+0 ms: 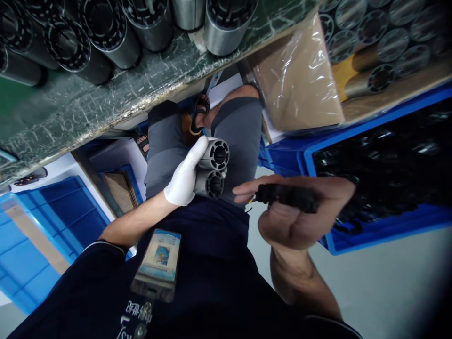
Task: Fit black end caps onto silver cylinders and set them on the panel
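Note:
My left hand (186, 176), in a white glove, is closed around two silver metal cylinders held side by side over my lap. The upper cylinder (213, 154) and the lower cylinder (208, 183) both turn dark, slotted ring ends toward the right. To their right, my bare right hand (300, 216) is closed on a black plastic part (287, 195), held close to the camera and blurred. A thin yellow and black bit sticks out at its left end. I cannot tell whether it is one piece or a stack. The right hand is apart from the cylinders.
Several metal cylinders with black slotted ends (222, 28) stand on the worn green bench (148, 84). At right, a blue crate (319, 160) holds many black parts, beside a cardboard box (300, 80) with more cylinders. Another blue crate (77, 202) is at left.

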Motion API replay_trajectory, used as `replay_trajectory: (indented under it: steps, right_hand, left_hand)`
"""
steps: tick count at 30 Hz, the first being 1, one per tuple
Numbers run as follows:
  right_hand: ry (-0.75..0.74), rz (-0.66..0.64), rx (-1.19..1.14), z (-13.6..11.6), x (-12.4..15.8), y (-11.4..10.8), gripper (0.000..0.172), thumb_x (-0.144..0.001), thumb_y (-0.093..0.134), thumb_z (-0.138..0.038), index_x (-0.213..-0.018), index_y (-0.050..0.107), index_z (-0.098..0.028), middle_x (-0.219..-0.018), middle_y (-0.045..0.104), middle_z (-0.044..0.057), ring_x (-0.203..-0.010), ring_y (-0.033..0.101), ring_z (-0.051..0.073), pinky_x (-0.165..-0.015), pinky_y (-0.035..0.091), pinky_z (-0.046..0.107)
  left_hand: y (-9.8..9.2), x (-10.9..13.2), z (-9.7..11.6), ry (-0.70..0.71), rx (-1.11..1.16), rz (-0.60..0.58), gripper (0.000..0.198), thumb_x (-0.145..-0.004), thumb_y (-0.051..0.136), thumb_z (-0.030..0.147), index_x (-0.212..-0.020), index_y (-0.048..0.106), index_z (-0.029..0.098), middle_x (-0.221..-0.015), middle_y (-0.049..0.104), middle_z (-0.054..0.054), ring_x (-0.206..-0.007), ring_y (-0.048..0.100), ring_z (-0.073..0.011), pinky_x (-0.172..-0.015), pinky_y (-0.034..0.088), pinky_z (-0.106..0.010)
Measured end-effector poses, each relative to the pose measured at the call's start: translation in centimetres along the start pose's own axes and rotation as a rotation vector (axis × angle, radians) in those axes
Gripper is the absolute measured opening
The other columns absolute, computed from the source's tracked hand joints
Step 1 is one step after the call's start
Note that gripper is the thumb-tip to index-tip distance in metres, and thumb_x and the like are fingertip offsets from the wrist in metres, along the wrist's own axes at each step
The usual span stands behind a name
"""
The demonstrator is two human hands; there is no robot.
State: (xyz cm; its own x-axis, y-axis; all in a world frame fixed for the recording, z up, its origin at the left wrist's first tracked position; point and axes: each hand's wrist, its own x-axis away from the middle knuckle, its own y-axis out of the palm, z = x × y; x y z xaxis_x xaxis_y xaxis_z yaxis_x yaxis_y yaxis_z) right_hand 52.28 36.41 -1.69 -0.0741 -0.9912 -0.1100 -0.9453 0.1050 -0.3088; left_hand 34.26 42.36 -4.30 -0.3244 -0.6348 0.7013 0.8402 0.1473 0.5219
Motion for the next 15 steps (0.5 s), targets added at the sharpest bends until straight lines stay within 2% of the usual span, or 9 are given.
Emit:
replay_trajectory:
  steps: [2,5,6,8,10,12,15]
  right_hand:
    - [0.004,-0.004,0.035,-0.8,-0.5,-0.7,0.033,-0.114,0.064,-0.045,-0.099,0.088,-0.028,-0.071,0.078,0.001,-0.051,0.071,0.019,-0.044,0.057,0.032]
    - [-0.093,0.044,0.243,-1.3,-0.8,-1.4,0.024,-0.114,0.066,-0.034,-0.118,0.089,-0.033,-0.101,0.081,0.003,-0.074,0.077,0.019,-0.064,0.067,0.035]
    - [-0.114,0.059,0.315,-1.3,-0.9,-1.6,0.027,-0.113,0.067,-0.029,-0.128,0.088,-0.037,-0.109,0.079,0.003,-0.083,0.078,0.020,-0.073,0.069,0.037]
    - [-0.088,0.049,0.386,-1.2,-0.9,-1.7,0.043,-0.113,0.067,-0.024,-0.149,0.079,-0.045,-0.110,0.075,0.003,-0.093,0.078,0.021,-0.084,0.071,0.040]
    - [-0.039,0.029,0.296,-0.8,-1.0,-1.6,0.055,-0.110,0.074,-0.022,-0.158,0.069,-0.047,-0.102,0.075,0.001,-0.087,0.077,0.021,-0.077,0.070,0.038]
    - [-0.032,0.056,0.163,-0.6,-1.3,-1.4,0.052,-0.100,0.087,-0.021,-0.145,0.072,-0.041,-0.102,0.075,0.000,-0.083,0.074,0.021,-0.063,0.064,0.035]
    - [-0.110,0.089,0.177,-0.6,-1.7,-1.0,0.034,-0.090,0.095,-0.015,-0.109,0.074,-0.034,-0.101,0.076,0.001,-0.083,0.073,0.023,-0.053,0.057,0.036]
  left_hand:
    - [0.0,0.4,0.0,0.084,-0.052,-0.058,0.044,-0.102,0.078,0.069,-0.115,0.076,0.027,-0.090,0.074,-0.002,-0.072,0.074,-0.0219,-0.070,0.062,-0.034]
    - [0.3,0.9,0.3,0.102,-0.050,-0.161,0.041,-0.098,0.086,0.066,-0.111,0.075,0.028,-0.092,0.076,-0.001,-0.074,0.076,-0.0213,-0.077,0.062,-0.034]
    - [0.4,1.0,0.4,0.096,-0.042,-0.178,0.043,-0.097,0.088,0.066,-0.113,0.075,0.028,-0.093,0.076,-0.002,-0.076,0.077,-0.0219,-0.079,0.063,-0.034]
    - [0.6,1.2,0.5,0.070,-0.025,-0.196,0.047,-0.095,0.088,0.068,-0.118,0.075,0.029,-0.094,0.078,-0.002,-0.076,0.078,-0.0232,-0.079,0.063,-0.035]
    - [0.7,1.4,0.5,0.058,-0.024,-0.198,0.050,-0.096,0.086,0.071,-0.121,0.074,0.030,-0.093,0.077,-0.002,-0.073,0.076,-0.0232,-0.075,0.062,-0.035]
    - [0.7,1.6,0.5,0.097,-0.057,-0.187,0.049,-0.099,0.083,0.072,-0.121,0.076,0.029,-0.094,0.076,-0.002,-0.075,0.074,-0.0225,-0.077,0.062,-0.035]
    - [0.8,2.0,0.7,0.236,-0.211,-0.166,0.042,-0.095,0.091,0.060,-0.116,0.081,0.025,-0.114,0.077,-0.005,-0.099,0.076,-0.0238,-0.097,0.062,-0.034]
